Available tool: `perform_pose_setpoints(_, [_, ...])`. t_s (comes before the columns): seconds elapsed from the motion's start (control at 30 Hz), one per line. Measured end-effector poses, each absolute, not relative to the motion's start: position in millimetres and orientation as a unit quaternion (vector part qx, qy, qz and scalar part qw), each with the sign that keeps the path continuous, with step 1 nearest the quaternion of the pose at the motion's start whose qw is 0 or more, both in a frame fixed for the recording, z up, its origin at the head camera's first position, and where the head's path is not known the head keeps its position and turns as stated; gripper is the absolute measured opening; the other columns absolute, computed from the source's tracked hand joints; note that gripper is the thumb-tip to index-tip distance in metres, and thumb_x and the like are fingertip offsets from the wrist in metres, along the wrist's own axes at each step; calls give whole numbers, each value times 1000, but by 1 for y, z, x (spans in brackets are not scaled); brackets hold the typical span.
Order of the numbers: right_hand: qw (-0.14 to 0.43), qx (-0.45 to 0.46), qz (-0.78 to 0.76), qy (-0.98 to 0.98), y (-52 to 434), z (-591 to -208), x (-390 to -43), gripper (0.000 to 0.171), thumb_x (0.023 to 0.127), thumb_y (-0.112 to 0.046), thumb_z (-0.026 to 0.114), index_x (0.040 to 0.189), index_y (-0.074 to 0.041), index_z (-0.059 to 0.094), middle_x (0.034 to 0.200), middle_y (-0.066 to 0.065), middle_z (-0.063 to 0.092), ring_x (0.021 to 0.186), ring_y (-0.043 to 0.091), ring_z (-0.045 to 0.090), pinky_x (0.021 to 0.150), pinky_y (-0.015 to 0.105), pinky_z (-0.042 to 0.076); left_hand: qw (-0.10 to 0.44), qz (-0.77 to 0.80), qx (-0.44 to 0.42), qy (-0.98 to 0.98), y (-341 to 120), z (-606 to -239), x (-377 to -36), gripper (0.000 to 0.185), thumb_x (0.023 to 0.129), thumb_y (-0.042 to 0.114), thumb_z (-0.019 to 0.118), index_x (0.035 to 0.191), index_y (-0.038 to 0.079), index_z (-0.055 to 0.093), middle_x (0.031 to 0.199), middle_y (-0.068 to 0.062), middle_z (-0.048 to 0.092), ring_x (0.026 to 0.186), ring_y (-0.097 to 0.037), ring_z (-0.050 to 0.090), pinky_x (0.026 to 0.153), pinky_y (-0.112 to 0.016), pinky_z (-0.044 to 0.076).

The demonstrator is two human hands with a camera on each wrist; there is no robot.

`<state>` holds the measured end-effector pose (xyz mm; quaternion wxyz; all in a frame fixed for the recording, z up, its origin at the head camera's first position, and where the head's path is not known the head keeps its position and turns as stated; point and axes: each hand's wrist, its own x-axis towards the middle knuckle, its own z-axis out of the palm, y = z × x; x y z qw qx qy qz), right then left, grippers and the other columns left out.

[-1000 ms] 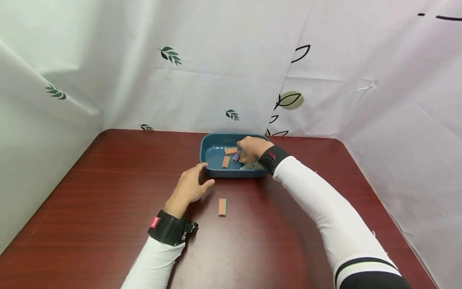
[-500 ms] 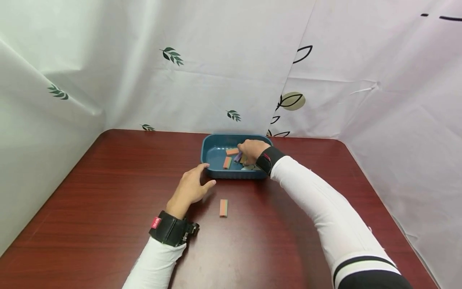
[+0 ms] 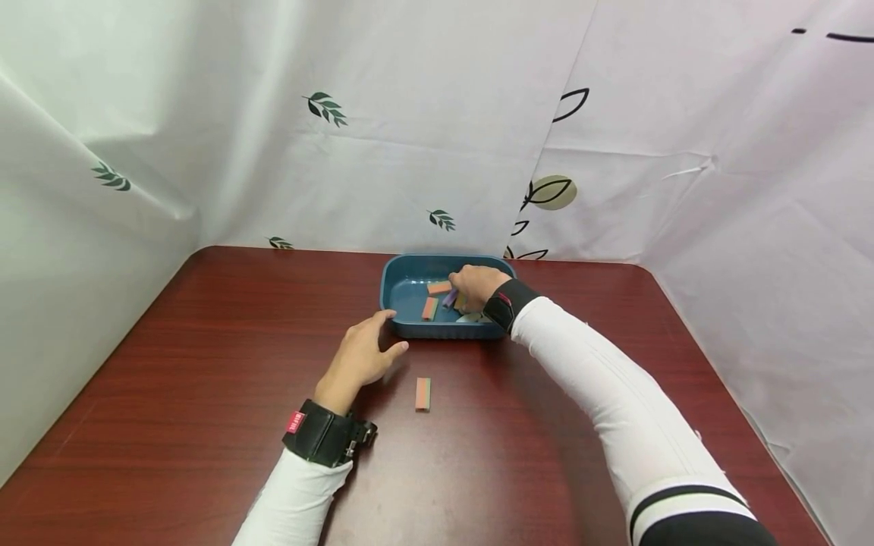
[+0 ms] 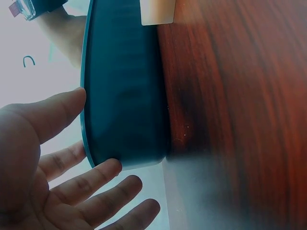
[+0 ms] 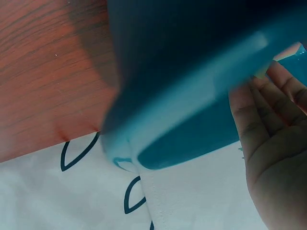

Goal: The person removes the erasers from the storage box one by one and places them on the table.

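Observation:
A blue-green rectangular bin (image 3: 399,327) stands near the table's back edge. Inside it lie an orange block (image 3: 439,288), an orange-and-green block (image 3: 429,309), a purple piece (image 3: 450,297) and pale pieces at the front right. My right hand (image 3: 480,285) reaches down into the bin's right part, over a tan piece; the rim hides its fingertips in the right wrist view, and I cannot tell whether they pinch anything. My left hand (image 3: 360,353) is at the bin's front left corner, fingers spread, fingertips right at the rim (image 4: 82,112).
One orange-and-green oblong block (image 3: 423,395) lies on the dark red wooden table (image 3: 225,364) in front of the bin. White curtains (image 3: 382,174) with leaf prints hang behind and at both sides. Black straps with cameras sit on both wrists.
My right hand has shifted slightly left within the bin and uncovered more of the tan piece. My left hand has stayed at the corner.

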<state>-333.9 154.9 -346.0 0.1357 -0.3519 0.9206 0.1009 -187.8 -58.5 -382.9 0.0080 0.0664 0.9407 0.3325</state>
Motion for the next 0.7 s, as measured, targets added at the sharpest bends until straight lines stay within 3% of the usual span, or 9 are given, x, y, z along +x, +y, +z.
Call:
perform_pose_setpoints(0.4, [138,-354,80,922,157,-340,-332,37,89,-19,70,120,-3,58,103,9,63,89,17,62,75,32,52,4,333,68,941,-57,-383,-187,64,91,28,69,146,9,42,144,-21,45,132,-39,41,104,-57,36])
perform_pose_setpoints(0.7, [143,-338,95,925,156,-333,-331,48,91,-25,69,130,-2,53,108,11,61,92,19,61,78,33,52,10,328,65,942,-58,-383,-186,64,92,29,68,147,9,41,144,-22,44,133,-40,40,104,-57,36])
